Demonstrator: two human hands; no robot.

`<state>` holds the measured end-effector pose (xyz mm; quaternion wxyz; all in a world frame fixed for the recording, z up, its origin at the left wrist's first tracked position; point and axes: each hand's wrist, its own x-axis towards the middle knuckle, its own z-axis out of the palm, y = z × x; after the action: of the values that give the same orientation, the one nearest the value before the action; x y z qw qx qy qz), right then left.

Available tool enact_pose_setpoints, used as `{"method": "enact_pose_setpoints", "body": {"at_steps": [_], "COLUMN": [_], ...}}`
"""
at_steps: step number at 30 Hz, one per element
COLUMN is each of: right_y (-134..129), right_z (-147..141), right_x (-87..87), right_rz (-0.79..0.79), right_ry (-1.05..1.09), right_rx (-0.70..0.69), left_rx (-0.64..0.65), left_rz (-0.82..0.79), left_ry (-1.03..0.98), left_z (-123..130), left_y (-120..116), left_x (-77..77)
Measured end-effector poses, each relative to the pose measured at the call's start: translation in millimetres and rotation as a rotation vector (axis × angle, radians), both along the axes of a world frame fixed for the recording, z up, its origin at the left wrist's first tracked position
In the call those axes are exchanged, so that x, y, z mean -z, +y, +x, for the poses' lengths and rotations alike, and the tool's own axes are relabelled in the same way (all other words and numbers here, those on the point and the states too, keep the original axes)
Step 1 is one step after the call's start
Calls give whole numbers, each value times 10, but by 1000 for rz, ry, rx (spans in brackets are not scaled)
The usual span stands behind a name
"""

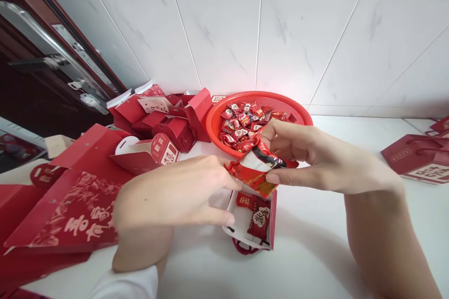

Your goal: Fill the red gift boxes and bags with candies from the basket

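Observation:
My right hand [301,156] pinches a shiny red candy packet [257,168] between thumb and fingers, above a small open box [272,224]. My left hand [189,191] is at the packet's left end, thumb apart from the fingers and over the box's left edge; its fingertips are partly hidden behind the packet. Inside the white-lined box lie a dark red packet [259,218] and a smaller red one [244,200]. A dark red cord handle [245,246] shows at its near side. Behind the hands is a red plastic basket [301,111] of wrapped candies [242,124].
Open red gift boxes [168,128] crowd the left of the white table [301,252], with a large red printed bag [77,201] nearer me. A closed red box [417,156] stands at the right. Behind rises a tiled wall; a dark door is at upper left.

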<state>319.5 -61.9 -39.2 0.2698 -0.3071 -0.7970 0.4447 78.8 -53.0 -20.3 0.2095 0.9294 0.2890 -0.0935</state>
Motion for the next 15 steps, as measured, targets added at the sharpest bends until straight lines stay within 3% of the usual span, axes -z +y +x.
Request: {"method": "enact_pose_setpoints", "body": {"at_steps": [3, 5, 9, 15], "right_y": [99, 147, 153, -44], "right_z": [-14, -27, -107, -362], "right_x": [75, 113, 148, 248], "right_rz": [-85, -117, -83, 78], "right_ry": [6, -31, -246, -665], "right_rx": [-79, -116, -185, 14], "left_rx": [-4, -60, -71, -46], "left_rz": [-95, -72, -56, 2], "left_ry": [-9, -8, 32, 58], "left_z": [-45, -84, -125, -96], "left_y": [89, 142, 221, 251], "left_x": [11, 31, 77, 127]}}
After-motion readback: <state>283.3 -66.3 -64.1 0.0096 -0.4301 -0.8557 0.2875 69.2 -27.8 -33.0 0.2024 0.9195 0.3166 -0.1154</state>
